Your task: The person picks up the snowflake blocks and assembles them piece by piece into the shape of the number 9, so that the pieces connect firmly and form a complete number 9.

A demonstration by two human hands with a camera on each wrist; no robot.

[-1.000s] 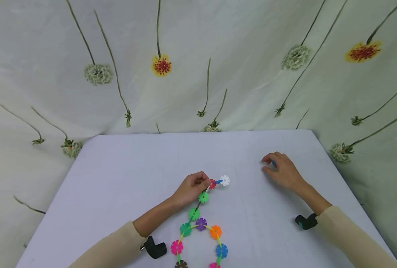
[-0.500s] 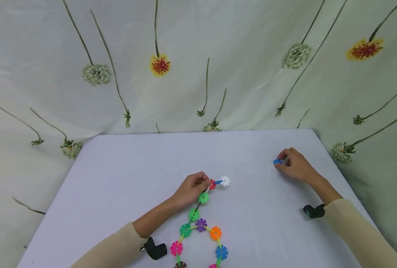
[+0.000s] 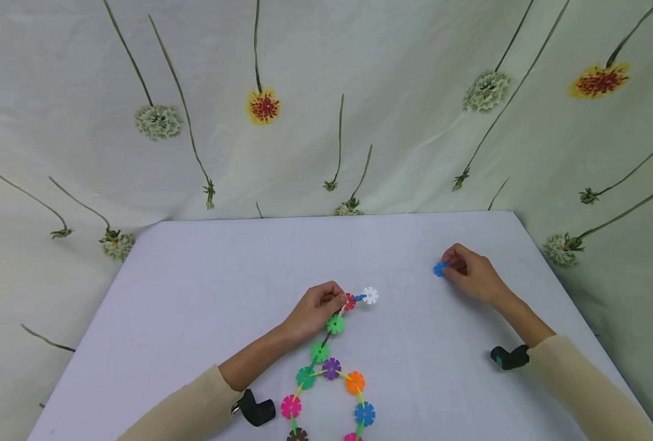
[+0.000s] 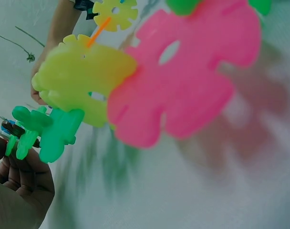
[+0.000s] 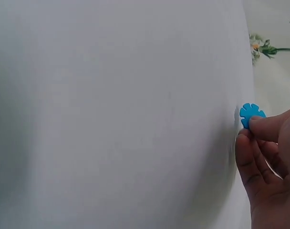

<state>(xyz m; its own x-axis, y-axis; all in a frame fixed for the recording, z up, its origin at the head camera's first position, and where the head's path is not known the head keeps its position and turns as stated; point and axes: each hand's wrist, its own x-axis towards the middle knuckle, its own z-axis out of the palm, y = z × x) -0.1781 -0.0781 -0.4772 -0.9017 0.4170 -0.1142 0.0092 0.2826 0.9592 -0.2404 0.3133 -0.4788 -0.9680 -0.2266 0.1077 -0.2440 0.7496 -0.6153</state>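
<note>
My left hand [image 3: 317, 311] pinches a chain of interlocking plastic flower discs near its far end, by a red disc [image 3: 350, 301]. Past that red disc, a blue disc seen edge-on [image 3: 359, 298] links to a white disc [image 3: 370, 295]. Below the fingers, green discs [image 3: 334, 324] lead down to a ring with purple [image 3: 331, 368], orange [image 3: 355, 383] and pink [image 3: 290, 407] discs. Away to the right, my right hand [image 3: 472, 274] pinches a loose blue disc [image 5: 250, 114] between thumb and fingers. In the left wrist view a large pink disc [image 4: 192, 71] hides part of the chain.
A white-covered table [image 3: 238, 257] lies under both hands. Behind it hangs a flower-printed cloth [image 3: 304, 153]. Black wrist cameras [image 3: 257, 409] sit by both sleeves. The ring's lower part runs out of the head view.
My right hand shifted right, then came partway back left; the blue disc, mostly covered by the fingers at first, now shows at the fingertips. My left hand and the chain stay put.
</note>
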